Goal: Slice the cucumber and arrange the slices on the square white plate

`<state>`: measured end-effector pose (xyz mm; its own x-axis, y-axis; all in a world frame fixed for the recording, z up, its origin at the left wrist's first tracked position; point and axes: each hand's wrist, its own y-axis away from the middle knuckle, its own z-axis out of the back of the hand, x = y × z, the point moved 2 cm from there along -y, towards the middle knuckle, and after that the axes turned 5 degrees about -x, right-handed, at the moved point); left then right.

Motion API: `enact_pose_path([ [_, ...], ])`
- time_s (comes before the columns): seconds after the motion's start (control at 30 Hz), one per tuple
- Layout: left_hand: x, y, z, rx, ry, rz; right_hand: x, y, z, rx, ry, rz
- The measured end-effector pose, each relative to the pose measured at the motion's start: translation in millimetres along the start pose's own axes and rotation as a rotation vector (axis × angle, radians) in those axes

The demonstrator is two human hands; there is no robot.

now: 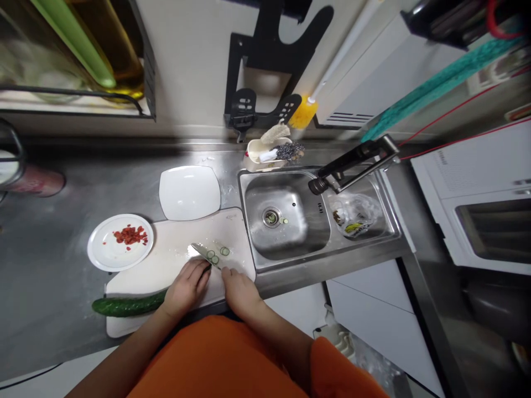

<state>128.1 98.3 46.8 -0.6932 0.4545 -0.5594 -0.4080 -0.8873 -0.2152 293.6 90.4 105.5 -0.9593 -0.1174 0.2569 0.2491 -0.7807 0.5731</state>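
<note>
A long green cucumber [128, 305] lies across the white cutting board [166, 249], its left end reaching past the board's edge. My left hand [187, 284] is closed over the cucumber's right part, which is mostly hidden beneath it. In my right hand [239, 291] is the handle of a knife [201, 250]; its blade points up and left, right beside my left fingertips. Several thin cucumber slices [224, 251] lie on the board around the blade. To the left, a white round plate [99, 250] holds small chopped red pieces [130, 235].
A white square plate [189, 192] stands behind the board. On the right is a steel sink [269, 243] with slices near its drain, under a black faucet [342, 166]. A plastic bag [359, 213] sits in the second basin. A sponge holder [257, 157] stands behind the sink.
</note>
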Motion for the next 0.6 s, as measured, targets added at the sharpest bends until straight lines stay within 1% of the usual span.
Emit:
enact_pose_path([
  [0.1, -1, -1, 1.5, 0.001, 0.013, -0.002, -6, 5, 4, 0.004, 0.0, -0.031],
  [0.3, -3, -2, 2.9, 0.002, 0.03, 0.005, -20, 21, 13, 0.05, -0.01, -0.14],
  [0.6, -3, -2, 2.5, -0.016, -0.002, -0.002, -10, 40, 21, 0.061, -0.002, -0.104],
])
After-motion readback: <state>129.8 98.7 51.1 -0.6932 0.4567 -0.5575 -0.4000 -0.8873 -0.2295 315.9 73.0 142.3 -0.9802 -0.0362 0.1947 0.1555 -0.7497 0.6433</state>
